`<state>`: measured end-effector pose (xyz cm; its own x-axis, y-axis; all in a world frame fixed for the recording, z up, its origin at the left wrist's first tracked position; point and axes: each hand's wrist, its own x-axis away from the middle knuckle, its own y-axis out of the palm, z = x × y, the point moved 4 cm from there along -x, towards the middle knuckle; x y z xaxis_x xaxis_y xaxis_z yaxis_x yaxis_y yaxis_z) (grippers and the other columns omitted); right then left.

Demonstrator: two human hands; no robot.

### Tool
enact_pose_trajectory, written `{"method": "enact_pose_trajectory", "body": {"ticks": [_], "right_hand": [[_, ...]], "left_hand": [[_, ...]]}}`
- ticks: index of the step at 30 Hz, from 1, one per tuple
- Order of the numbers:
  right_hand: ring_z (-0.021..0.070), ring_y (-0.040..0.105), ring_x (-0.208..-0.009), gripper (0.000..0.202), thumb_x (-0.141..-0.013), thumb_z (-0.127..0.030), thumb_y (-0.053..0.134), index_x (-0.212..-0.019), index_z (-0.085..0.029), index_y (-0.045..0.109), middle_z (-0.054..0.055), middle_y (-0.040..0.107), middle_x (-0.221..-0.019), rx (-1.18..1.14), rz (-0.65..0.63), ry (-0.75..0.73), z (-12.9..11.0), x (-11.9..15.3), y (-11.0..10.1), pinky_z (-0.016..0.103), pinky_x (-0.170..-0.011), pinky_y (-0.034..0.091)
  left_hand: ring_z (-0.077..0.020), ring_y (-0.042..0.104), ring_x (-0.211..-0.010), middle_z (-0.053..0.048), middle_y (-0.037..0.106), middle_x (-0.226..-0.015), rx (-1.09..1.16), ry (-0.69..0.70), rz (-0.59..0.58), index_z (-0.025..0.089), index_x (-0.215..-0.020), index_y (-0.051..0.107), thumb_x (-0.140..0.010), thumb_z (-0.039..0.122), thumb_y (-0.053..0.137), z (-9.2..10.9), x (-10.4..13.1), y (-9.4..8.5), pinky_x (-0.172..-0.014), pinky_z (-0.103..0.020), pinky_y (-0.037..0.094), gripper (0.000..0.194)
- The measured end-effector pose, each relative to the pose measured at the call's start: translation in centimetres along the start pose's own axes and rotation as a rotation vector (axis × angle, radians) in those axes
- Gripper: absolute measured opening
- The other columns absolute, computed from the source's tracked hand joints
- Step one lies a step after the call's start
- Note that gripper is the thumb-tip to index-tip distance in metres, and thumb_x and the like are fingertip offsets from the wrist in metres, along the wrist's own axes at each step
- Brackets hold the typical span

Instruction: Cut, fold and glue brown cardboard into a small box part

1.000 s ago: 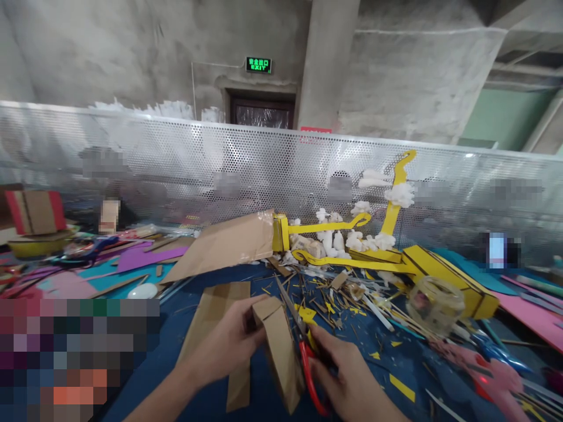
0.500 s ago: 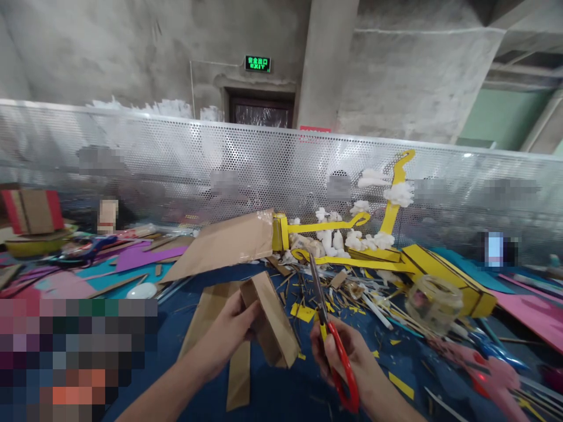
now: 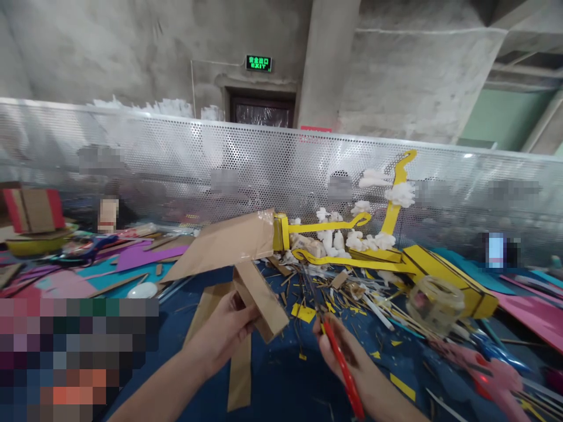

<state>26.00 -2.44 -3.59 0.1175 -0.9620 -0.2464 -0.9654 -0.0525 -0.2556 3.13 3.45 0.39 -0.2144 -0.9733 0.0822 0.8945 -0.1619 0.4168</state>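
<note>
My left hand (image 3: 229,328) grips a folded brown cardboard piece (image 3: 261,296) by its left side, fingers closed round its edge, above the blue table. In my right hand (image 3: 341,346) is a pair of scissors (image 3: 341,360) with red handles, its dark blades pointing up and away. The scissors stay apart from the held cardboard, to its right. Under and behind my left hand lie a flat cardboard sheet (image 3: 204,308) and a cardboard strip (image 3: 240,378).
A large cardboard panel (image 3: 229,240) and a yellow cardboard structure (image 3: 444,272) with white tufts lie beyond my hands. On the right are a clear tape roll (image 3: 435,302) and a pink glue gun (image 3: 484,369). Yellow scraps (image 3: 303,312) litter the blue surface (image 3: 281,387). A perforated metal barrier (image 3: 264,164) stands behind.
The cardboard piece in my left hand has turned and shifted slightly up and left. My right hand has tilted the scissors, whose handles now sit a little lower and to the right.
</note>
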Motion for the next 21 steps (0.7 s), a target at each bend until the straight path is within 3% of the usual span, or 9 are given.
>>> {"method": "enact_pose_trajectory", "body": {"ticks": [3, 8, 13, 21], "right_hand": [[0.0231, 0.066, -0.087, 0.034, -0.093, -0.044, 0.066, -0.118, -0.022, 0.060, 0.006, 0.067, -0.100, 0.187, -0.063, -0.043, -0.8, 0.0, 0.4, 0.034, -0.080, 0.056], [0.0232, 0.064, -0.087, 0.022, -0.086, -0.030, 0.065, -0.105, -0.020, 0.061, 0.006, 0.067, -0.098, 0.358, -0.019, -0.234, -2.5, -0.4, 0.7, 0.033, -0.079, 0.053], [0.0234, 0.066, -0.099, 0.039, -0.077, -0.016, 0.068, -0.114, -0.023, 0.058, 0.006, 0.068, -0.110, 0.400, 0.046, -0.248, -1.9, -0.3, 0.4, 0.032, -0.087, 0.053], [0.0291, 0.067, -0.115, 0.048, -0.084, -0.024, 0.069, -0.131, -0.019, 0.062, 0.013, 0.071, -0.125, 0.453, 0.001, -0.314, -1.9, -0.2, 0.0, 0.037, -0.095, 0.055]], "left_hand": [[-0.0236, 0.077, -0.084, -0.007, 0.082, -0.090, -0.033, 0.077, -0.017, 0.016, -0.094, 0.076, -0.055, 0.029, 0.100, 0.5, 0.0, 0.4, -0.072, -0.029, 0.063, 0.048], [-0.0250, 0.077, -0.081, -0.005, 0.082, -0.088, -0.173, 0.191, -0.034, 0.016, -0.092, 0.077, -0.059, 0.020, 0.095, 1.3, 0.2, 0.8, -0.070, -0.031, 0.064, 0.038], [-0.0234, 0.076, -0.076, -0.005, 0.082, -0.082, -0.250, 0.312, -0.027, 0.015, -0.087, 0.078, -0.056, 0.019, 0.094, 2.1, 0.3, 0.7, -0.070, -0.028, 0.062, 0.035], [-0.0270, 0.077, -0.084, -0.007, 0.083, -0.093, -0.329, 0.395, -0.076, 0.016, -0.096, 0.079, -0.061, 0.015, 0.092, 1.7, -0.2, -0.3, -0.078, -0.034, 0.063, 0.037]]}}
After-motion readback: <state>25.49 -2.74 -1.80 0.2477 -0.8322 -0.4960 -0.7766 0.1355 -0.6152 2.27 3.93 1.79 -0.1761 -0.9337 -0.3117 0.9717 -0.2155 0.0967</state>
